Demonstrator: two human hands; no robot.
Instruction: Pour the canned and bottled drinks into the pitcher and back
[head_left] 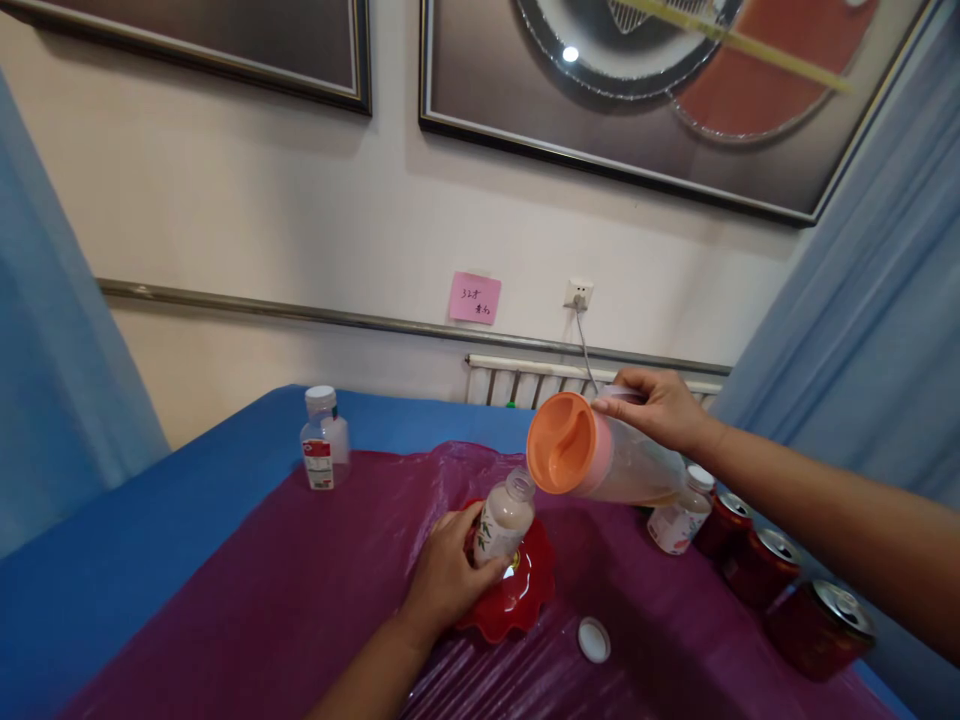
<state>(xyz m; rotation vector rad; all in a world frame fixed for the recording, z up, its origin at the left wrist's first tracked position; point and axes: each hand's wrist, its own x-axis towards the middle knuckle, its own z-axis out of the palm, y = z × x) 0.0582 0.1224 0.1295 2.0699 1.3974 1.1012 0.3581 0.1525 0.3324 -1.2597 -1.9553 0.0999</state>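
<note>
Left hand (448, 575) is closed around the open bottle (504, 520), which stands in the red dish (525, 590) mid-table on the purple sheet (300, 590), long axis near upright, mouth up and leaning slightly right. Right hand (660, 408) grips the pitcher (600, 460) from above. Its long axis is near horizontal, with the orange lid end just above the bottle mouth. White cap (594, 640) lies toward the front edge. Red cans (761, 568) line the right edge, and a capped bottle (325, 440) stands near the far left corner. Bare sheet lies left of the dish.

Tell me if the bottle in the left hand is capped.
No, the bottle has an open mouth; a cap lies on the sheet.
</note>
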